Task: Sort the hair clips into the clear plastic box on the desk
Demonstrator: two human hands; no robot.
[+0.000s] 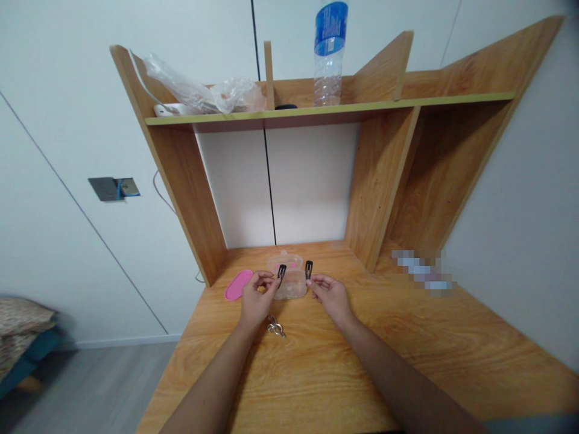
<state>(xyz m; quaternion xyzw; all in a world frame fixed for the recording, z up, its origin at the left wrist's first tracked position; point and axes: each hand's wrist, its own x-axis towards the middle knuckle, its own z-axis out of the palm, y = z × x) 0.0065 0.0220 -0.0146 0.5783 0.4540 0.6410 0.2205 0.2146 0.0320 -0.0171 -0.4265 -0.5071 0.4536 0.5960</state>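
fingers [270, 278] pinch left hair clip [281, 273] | right hair clip [309, 269] likewise | container [289, 283] behind

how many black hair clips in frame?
2. One black hair clip is pinched in the left hand, the other black hair clip in the right hand, both over the clear container. More may be hidden inside it.

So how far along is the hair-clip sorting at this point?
Done: the pink lid is off, lying beside the clear container. In hand: left hand and right hand each pinch a black hair clip above it. Left: small metal pieces lie loose on the desk.
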